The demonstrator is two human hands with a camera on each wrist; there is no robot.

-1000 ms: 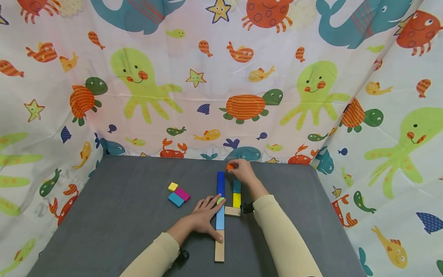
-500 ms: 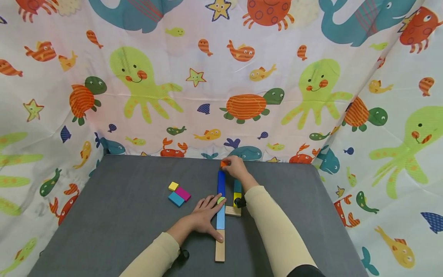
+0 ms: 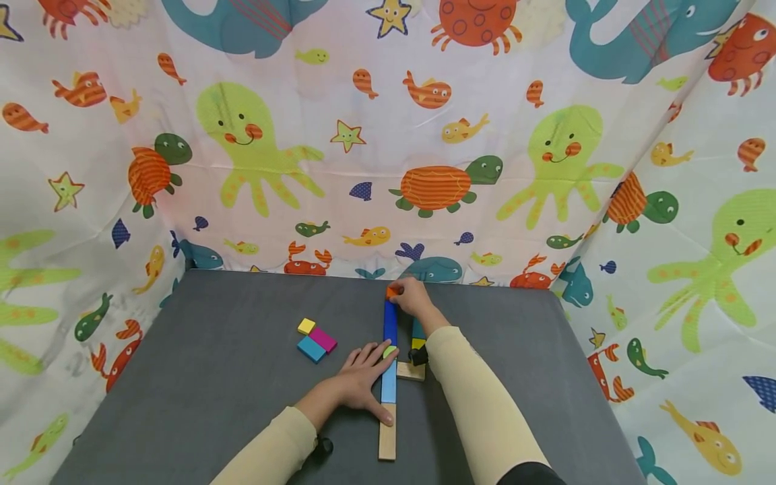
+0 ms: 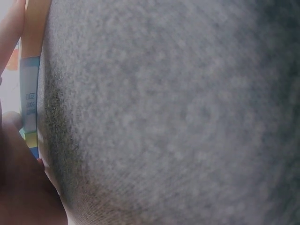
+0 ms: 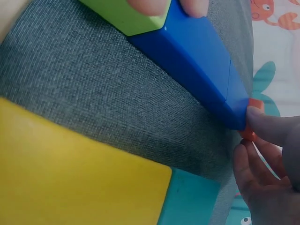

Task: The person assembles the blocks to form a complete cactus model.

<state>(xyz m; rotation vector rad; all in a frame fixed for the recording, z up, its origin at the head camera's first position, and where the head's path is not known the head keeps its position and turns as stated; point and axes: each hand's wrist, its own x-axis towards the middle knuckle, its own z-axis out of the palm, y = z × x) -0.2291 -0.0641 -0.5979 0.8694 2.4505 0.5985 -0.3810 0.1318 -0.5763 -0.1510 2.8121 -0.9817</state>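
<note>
A straight row of blocks runs away from me on the grey table. In it are a plain wooden block (image 3: 387,441), a light blue block (image 3: 389,389), a green block (image 3: 390,352) and blue blocks (image 5: 201,51). My left hand (image 3: 356,385) rests spread along the row, fingertips at the green block and thumb on the wooden one. At the far end, my right hand (image 3: 413,299) pinches a small orange block (image 3: 391,292) between thumb and fingers, against the last blue block. A short wooden block (image 3: 411,371) sits crosswise beside the row.
Right of the row lie a yellow block (image 5: 84,168) and a teal block (image 5: 190,197), partly under my right wrist in the head view. To the left are a small yellow block (image 3: 306,326), a magenta block (image 3: 322,339) and a blue block (image 3: 312,349). A patterned curtain (image 3: 339,168) borders the table.
My right hand has carried the orange block left, then slightly nearer, to the far end of the blue blocks. The left hand stays in place on the row.
</note>
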